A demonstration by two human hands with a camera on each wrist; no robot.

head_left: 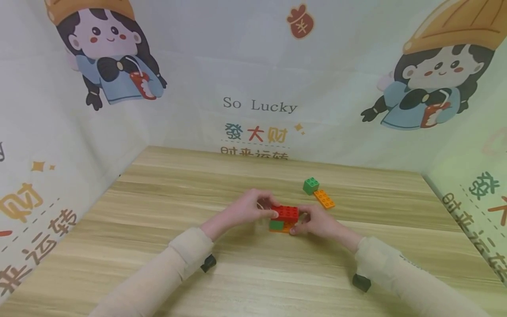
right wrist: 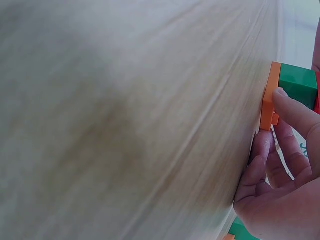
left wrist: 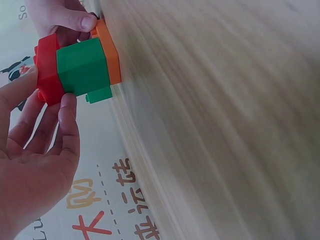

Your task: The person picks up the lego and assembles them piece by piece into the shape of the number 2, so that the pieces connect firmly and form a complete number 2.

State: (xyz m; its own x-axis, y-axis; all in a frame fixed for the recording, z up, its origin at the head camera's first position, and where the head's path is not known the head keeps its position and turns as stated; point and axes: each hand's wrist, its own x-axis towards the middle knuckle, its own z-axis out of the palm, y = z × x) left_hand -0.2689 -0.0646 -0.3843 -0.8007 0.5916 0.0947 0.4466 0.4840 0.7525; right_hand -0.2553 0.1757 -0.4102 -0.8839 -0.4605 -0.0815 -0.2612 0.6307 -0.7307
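Observation:
A red toy brick (head_left: pixel 287 214) tops a small stack, with a green block (left wrist: pixel 82 66) under it and an orange plate (left wrist: pixel 113 60) at the bottom. The orange plate lies at the wooden tabletop and sticks out past the green block on the right. My left hand (head_left: pixel 253 206) pinches the red brick between thumb and fingers from the left. From the other side, my right hand (head_left: pixel 321 223) grips the right end of the orange plate, its thumb (right wrist: pixel 285 98) along the near edge.
Behind the stack, to the right, a second green block (head_left: pixel 310 186) stands beside a flat orange plate (head_left: pixel 325 199) with studs. A printed cloth (head_left: pixel 190 79) hangs around the back and sides of the wooden table (head_left: pixel 119 229). Black devices (head_left: pixel 361 282) sit under both wrists.

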